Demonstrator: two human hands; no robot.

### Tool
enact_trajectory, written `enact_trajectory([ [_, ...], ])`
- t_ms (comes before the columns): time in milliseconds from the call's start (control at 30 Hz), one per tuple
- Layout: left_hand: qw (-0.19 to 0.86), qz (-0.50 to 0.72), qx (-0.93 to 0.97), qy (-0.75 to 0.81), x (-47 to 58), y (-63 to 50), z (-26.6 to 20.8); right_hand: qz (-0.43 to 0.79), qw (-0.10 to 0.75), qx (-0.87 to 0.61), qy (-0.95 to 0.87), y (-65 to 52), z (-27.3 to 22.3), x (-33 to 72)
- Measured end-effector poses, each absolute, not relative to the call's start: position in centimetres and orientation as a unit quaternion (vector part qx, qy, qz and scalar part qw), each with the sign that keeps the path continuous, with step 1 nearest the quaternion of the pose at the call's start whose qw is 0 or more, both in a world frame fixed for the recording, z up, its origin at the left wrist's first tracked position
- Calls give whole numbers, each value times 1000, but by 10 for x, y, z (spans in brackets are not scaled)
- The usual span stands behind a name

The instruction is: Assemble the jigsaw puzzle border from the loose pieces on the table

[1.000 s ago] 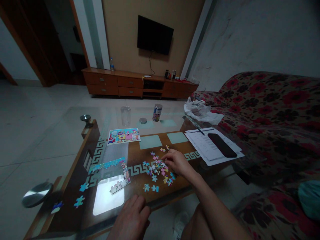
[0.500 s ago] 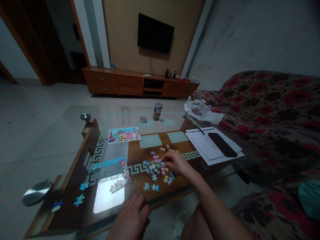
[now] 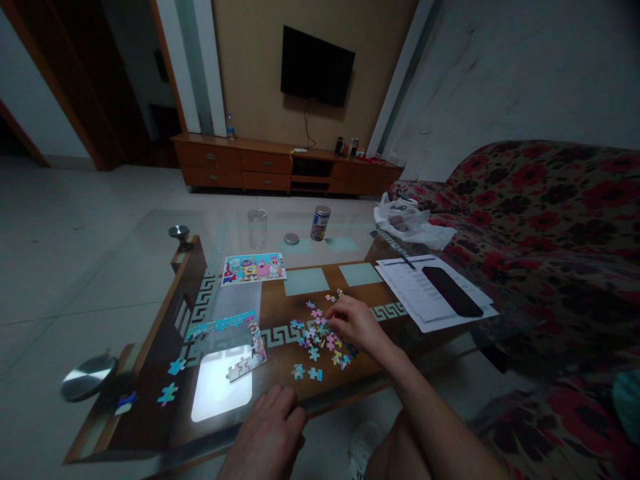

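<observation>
My right hand (image 3: 354, 325) is over a loose heap of puzzle pieces (image 3: 314, 335), with its fingers bent together and their tips down at the heap. What they pinch, if anything, is hidden. Closer to me, my left hand (image 3: 273, 427) rests at the near table edge, its fingers curled in and nothing visible in them. Left of the heap lies a partly joined puzzle border (image 3: 225, 325), its top blue and its right side running down to a pale lower row. A cartoon picture card (image 3: 254, 268) is beyond it. Several single pieces (image 3: 168, 393) lie at the left.
Farther back on the glass table (image 3: 235, 427) stand a clear cup (image 3: 258, 230), a printed tin (image 3: 320, 223) and a round lid (image 3: 291, 239). At right are papers (image 3: 425, 310) with a black phone (image 3: 451, 291) and a pen, plus a white plastic bag (image 3: 413, 225) near the flowered sofa (image 3: 540, 213).
The whole view has shifted a little, so everything appears slightly farther right. My right hand stays at the heap with only a slight finger movement; my left hand remains at the table edge.
</observation>
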State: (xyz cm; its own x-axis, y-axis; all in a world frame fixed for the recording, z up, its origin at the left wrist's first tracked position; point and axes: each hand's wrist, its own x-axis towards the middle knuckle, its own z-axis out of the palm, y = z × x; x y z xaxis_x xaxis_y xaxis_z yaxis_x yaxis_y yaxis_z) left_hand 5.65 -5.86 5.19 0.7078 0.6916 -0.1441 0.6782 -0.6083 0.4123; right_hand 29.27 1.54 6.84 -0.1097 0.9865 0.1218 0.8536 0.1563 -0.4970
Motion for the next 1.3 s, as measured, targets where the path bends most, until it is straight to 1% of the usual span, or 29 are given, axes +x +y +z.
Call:
enact_trajectory([
  [100, 231, -10, 890, 392, 58, -59, 56, 161, 232, -592, -755, 16, 65, 284],
  [300, 246, -46, 882, 398, 60, -57, 70, 160, 187, -557, -793, 14, 64, 275],
  [533, 270, -62, 873, 400, 60, -58, 80, 143, 184, -592, -772, 17, 60, 263],
  [633, 269, -54, 876, 397, 60, -59, 79, 131, 176, -609, -762, 21, 60, 255],
  [800, 230, 5, 889, 396, 58, -60, 69, 126, 175, -621, -753, 27, 62, 246],
  [1033, 230, 28, 887, 399, 55, -64, 67, 141, 182, -634, -738, 16, 71, 256],
  [1167, 228, 34, 890, 394, 56, -65, 68, 171, 147, -636, -738, 1, 76, 260],
  [1300, 230, 50, 894, 382, 59, -66, 62, 158, 125, -632, -749, -2, 73, 250],
])
